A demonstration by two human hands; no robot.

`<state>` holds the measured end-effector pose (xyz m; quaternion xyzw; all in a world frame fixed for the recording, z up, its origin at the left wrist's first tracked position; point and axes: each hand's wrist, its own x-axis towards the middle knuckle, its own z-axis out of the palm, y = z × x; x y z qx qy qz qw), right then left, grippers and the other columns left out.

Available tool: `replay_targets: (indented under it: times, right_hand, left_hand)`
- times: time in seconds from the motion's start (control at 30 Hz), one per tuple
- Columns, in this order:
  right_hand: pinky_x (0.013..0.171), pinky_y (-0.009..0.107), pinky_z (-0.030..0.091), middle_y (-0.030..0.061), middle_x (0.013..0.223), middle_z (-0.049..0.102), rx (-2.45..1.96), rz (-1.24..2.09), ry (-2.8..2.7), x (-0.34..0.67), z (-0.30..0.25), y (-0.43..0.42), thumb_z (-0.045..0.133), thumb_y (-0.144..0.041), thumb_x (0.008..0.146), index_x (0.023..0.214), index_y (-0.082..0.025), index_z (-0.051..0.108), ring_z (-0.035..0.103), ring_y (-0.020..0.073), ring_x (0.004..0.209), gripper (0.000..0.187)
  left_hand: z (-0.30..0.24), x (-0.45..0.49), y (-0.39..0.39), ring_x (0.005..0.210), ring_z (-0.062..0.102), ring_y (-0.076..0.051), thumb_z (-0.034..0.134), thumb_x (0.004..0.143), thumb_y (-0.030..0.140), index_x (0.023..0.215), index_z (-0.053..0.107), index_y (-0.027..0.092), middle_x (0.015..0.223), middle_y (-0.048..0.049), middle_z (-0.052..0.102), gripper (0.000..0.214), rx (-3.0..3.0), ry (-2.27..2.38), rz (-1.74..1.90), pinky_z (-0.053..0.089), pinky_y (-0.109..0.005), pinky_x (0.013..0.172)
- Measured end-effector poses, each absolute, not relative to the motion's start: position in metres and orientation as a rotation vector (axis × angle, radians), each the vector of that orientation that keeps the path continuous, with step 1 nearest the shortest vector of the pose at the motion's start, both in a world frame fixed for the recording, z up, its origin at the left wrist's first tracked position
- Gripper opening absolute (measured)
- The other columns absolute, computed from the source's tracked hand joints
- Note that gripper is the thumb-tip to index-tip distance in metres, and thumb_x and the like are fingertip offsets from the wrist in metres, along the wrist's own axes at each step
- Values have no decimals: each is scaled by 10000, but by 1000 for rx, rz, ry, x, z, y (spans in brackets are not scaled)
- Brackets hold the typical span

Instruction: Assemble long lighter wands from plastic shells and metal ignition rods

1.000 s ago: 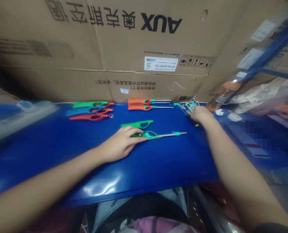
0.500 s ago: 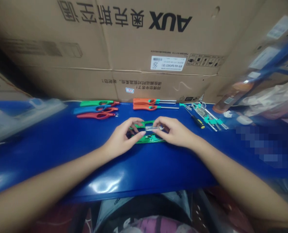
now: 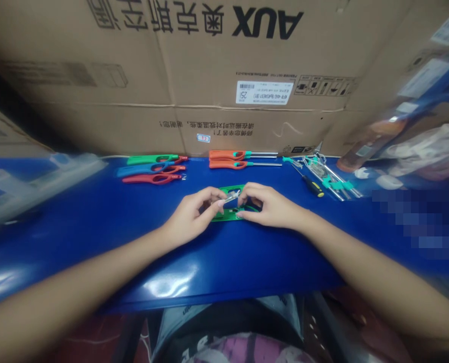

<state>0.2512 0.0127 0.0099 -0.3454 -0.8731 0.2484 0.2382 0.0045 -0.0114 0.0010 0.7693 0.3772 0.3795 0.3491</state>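
Between the thumb and fingers of my left hand (image 3: pixel 194 212), closed in a pinch, is a small clear fuel tank (image 3: pixel 232 195) with a metallic-looking end, tilted up to the right. My right hand (image 3: pixel 275 205) is just right of the tank, its curled fingers near the tank's end and its thumb apart from them. That thumb lies at the lower green lighter shell half (image 3: pixel 223 217), where a dark part and thin green wiring show. Behind the tank lies another green shell half (image 3: pixel 229 189), partly covered by my fingers.
Green, blue and red lighter bodies (image 3: pixel 152 179) lie at the back left. Orange lighters (image 3: pixel 226 164) with metal tubes lie behind my hands. To the right are a screwdriver (image 3: pixel 313 186) and several metal tubes with teal parts (image 3: pixel 332 184). A large cardboard sheet (image 3: pixel 194 91) stands behind the blue table (image 3: pixel 247 262).
The clear tank has tilted and shifted slightly left, now in my left hand's pinch. My right fingers have come off it, and the right thumb has dropped to the lower green shell half.
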Motion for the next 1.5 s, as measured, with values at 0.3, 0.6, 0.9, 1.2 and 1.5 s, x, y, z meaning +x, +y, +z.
replay_targets:
  times: [0.3, 0.6, 0.9, 1.2, 1.5]
  right_hand:
    - [625, 249, 397, 7, 831, 625, -1039, 847, -2366, 250, 14, 12, 711, -216, 841, 853, -163, 690, 503, 102, 648, 58]
    - [468, 229, 518, -61, 563, 574, -1188, 1575, -1979, 248, 15, 11, 753, -331, 808, 866, -179, 616, 566, 97, 485, 212]
    - [462, 214, 554, -52, 609, 593, -1112, 1607, -2007, 250, 11, 18, 752, -431, 835, 873, -168, 643, 575, 78, 484, 288]
    - [473, 214, 549, -56, 560, 614, -1123, 1648, -2022, 253, 13, 19, 785, -445, 811, 958, -151, 692, 598, 87, 468, 341]
    - [388, 203, 495, -65, 508, 606, -1116, 1681, -1940, 250, 11, 18, 788, -437, 809, 893, -163, 643, 579, 95, 401, 321]
  left_hand:
    - [-4, 2, -7, 609, 505, -100, 513, 1016, 416, 1060, 608, 156, 736, 13, 599, 281, 1848, 923, 909, 416, -211, 572]
    - [7, 5, -9, 427, 452, -68, 558, 950, 398, 985, 666, 132, 726, -23, 672, 289, 1705, 1057, 649, 353, -193, 424]
    - [4, 5, -3, 397, 435, -56, 598, 920, 359, 988, 675, 114, 702, -28, 677, 265, 1610, 1042, 636, 327, -179, 395]
    - [5, 5, -2, 372, 418, -50, 673, 862, 339, 954, 680, 114, 661, -15, 666, 243, 1529, 1027, 641, 305, -179, 372]
    - [5, 6, -2, 360, 414, -48, 669, 854, 324, 936, 681, 119, 634, 1, 652, 222, 1513, 1023, 648, 303, -177, 359]
